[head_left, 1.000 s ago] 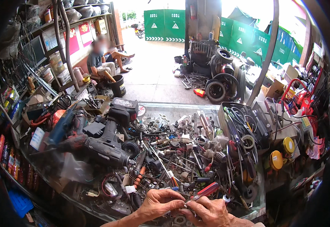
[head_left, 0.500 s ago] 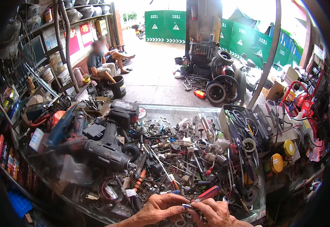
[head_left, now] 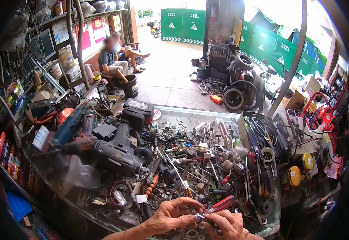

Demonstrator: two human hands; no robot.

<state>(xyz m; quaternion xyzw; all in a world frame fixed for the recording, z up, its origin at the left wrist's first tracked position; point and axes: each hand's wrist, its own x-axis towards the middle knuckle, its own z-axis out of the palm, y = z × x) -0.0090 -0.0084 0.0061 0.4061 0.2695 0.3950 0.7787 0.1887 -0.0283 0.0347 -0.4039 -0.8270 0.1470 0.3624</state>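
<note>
My two hands meet over the cluttered bench at the bottom middle. My left hand [head_left: 170, 216] is closed, with thumb and fingers pinching a small shiny metal part with a bit of blue [head_left: 199, 216]. My right hand [head_left: 227, 225] is closed beside it, its fingertips up against the same part. A screwdriver with a translucent red handle [head_left: 223, 203] slants up to the right from my right fingers, its short shaft pointing toward the small part. My right fingers seem to hold the screwdriver; their grip is partly hidden.
Loose washers, bolts and springs cover the glass-topped bench [head_left: 190, 113]. A cordless impact wrench [head_left: 116, 154] lies left; a metal tool box [head_left: 244, 130] stands right, near yellow-lidded jars [head_left: 294, 176]. Beyond, two people sit by a black bucket [head_left: 130, 89]; tyres [head_left: 233, 98] are stacked.
The whole view has shifted slightly, so the bench things sit a little farther right and higher. My hands stay together at the small part, with my left fingers slightly more raised.
</note>
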